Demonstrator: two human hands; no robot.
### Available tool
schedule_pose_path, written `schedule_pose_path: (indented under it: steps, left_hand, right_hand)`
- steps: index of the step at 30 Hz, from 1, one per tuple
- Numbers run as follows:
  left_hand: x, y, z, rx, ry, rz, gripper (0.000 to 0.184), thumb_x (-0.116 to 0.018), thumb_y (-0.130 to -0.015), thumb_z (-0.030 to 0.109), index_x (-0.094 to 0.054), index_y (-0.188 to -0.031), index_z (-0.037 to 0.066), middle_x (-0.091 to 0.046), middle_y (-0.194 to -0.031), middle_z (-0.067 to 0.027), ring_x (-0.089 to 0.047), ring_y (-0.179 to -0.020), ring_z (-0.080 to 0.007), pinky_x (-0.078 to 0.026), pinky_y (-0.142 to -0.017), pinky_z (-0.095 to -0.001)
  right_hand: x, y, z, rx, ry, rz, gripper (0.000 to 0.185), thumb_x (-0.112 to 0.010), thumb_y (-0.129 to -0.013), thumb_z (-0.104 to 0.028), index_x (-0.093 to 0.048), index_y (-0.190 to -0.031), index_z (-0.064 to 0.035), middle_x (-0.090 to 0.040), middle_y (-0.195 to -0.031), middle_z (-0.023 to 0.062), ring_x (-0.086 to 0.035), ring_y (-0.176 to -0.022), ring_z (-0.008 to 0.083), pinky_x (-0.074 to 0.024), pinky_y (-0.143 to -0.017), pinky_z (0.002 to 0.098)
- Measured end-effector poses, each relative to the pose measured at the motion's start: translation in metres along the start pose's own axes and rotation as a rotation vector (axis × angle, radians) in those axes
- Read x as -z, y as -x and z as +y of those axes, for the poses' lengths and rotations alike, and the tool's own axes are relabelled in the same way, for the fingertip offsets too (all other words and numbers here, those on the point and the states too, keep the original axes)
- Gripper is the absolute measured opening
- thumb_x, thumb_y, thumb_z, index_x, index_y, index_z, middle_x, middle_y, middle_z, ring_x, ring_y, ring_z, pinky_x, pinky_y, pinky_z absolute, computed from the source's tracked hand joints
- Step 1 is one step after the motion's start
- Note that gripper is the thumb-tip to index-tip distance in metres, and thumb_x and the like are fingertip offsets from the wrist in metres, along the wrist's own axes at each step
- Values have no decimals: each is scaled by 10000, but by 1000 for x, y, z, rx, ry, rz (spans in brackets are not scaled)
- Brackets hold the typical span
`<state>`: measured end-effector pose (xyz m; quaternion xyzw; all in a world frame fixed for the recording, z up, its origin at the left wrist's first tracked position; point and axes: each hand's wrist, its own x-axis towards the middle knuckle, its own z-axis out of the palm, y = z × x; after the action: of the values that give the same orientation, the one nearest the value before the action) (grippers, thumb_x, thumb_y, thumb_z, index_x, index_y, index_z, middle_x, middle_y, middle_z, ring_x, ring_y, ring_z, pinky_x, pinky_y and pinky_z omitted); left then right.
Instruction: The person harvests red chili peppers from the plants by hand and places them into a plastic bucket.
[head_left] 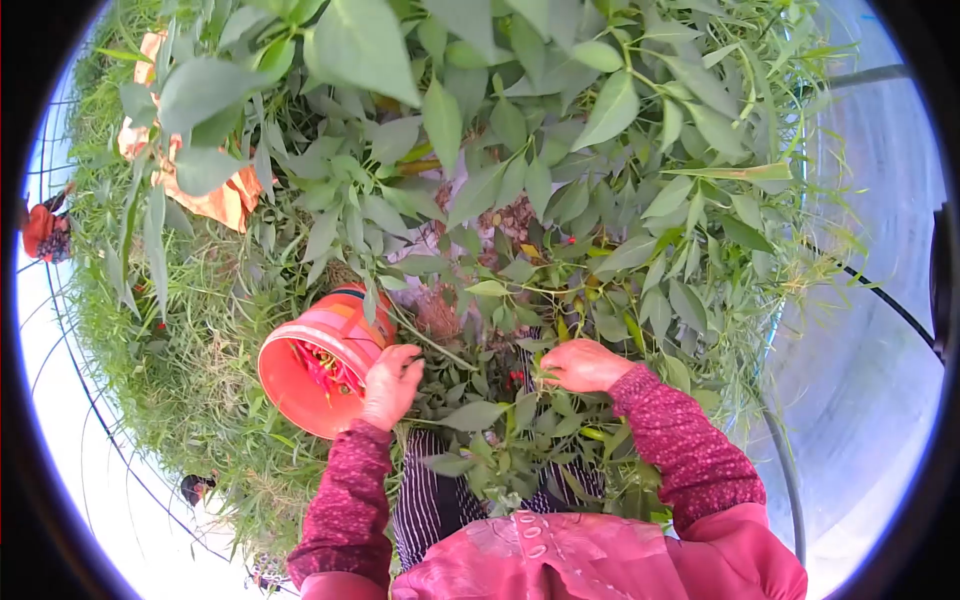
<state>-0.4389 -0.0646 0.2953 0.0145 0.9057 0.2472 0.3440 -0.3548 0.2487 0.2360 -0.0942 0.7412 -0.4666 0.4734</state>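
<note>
Just right of the red bucket, the left hand is close by its rim, fingers loosely curled; whether they grip anything I cannot tell. Inside the bucket, slender red peppers lie heaped, their long axes at mixed angles. Farther right of the bucket, the right hand reaches in at the leaves; its grasp is too obscured to tell. Also right of the bucket, a small red patch shows between the hands, nearer the right.
</note>
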Motion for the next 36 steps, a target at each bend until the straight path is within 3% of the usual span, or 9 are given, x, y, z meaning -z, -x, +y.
schedule_pose_path:
  steps: [8, 14, 18, 20, 22, 24, 29, 33, 36]
  left_hand:
    - [-14, -106, 103, -323, -66, 73, 230, -598, -828, 131, -633, -1022, 11, -641, -975, -197, -625, -916, -343, -493, -808, -392]
    - [12, -214, 107, -15, 219, 143, 241, -513, -846, 41, -650, -1035, -16, -674, -918, -148, -646, -855, -236, -484, -787, -317]
    - [21, -273, 83, -251, 365, 288, 308, -433, -844, -22, -606, -1098, -33, -644, -979, -131, -618, -923, -224, -481, -795, -303]
    - [26, -287, 100, 142, 563, 171, 370, -387, -848, -30, -514, -1193, -70, -595, -1095, -178, -608, -974, -270, -497, -828, -341]
    - [12, -299, 101, 150, 507, 141, 332, -394, -894, 13, -494, -1201, -61, -593, -1094, -201, -594, -999, -266, -505, -862, -349]
    - [2, -318, 105, 406, 855, 147, 361, -397, -910, 55, -423, -1252, -56, -571, -1122, -196, -587, -1036, -299, -512, -848, -384]
    - [-20, -365, 74, 400, 1205, 203, 173, -482, -944, 192, -511, -971, 23, -599, -896, -104, -581, -721, -209, -518, -641, -314]
    - [-29, -328, 93, 311, 1024, 270, 179, -588, -902, 231, -546, -929, 59, -585, -764, -51, -534, -567, -154, -475, -481, -288]
    - [-17, -309, 85, 233, 770, 106, 280, -593, -902, 283, -577, -1090, 76, -562, -796, -11, -514, -604, -116, -478, -539, -261]
  right_hand:
    - [-8, 18, 14, 110, -161, 57, 244, -546, -829, -144, -640, -1054, -132, -635, -1053, 109, -572, -1025, 317, -436, -900, 417]
    - [-7, 14, 1, 89, -144, 80, 251, -537, -822, -147, -639, -1050, -124, -642, -1018, 140, -579, -1008, 325, -450, -878, 435]
    - [-13, 6, -2, 150, -148, 141, 244, -550, -825, -185, -641, -1043, -123, -644, -1000, 120, -585, -986, 317, -456, -870, 435]
    - [-18, 2, -1, 148, -186, 157, 232, -564, -817, -180, -642, -1025, -115, -646, -990, 107, -585, -988, 306, -458, -872, 423]
    - [-25, -2, 4, 182, -183, 173, 222, -587, -797, -171, -640, -1000, -102, -646, -984, 103, -580, -996, 295, -460, -876, 412]
    - [-30, -6, 8, 166, -195, 186, 224, -619, -775, -167, -637, -982, -86, -646, -984, 95, -577, -987, 288, -464, -876, 400]
    - [-42, -10, 14, 146, -221, 168, 283, -632, -774, -163, -604, -1047, -97, -629, -1043, 54, -550, -1051, 263, -456, -899, 380]
    - [-41, -14, 14, 111, -247, 156, 316, -640, -776, -186, -595, -1080, -113, -624, -1059, 56, -549, -1056, 263, -451, -911, 376]
    - [-19, -18, 9, 99, -224, 149, 375, -643, -777, -198, -577, -1139, -120, -615, -1111, 81, -546, -1089, 275, -448, -927, 383]
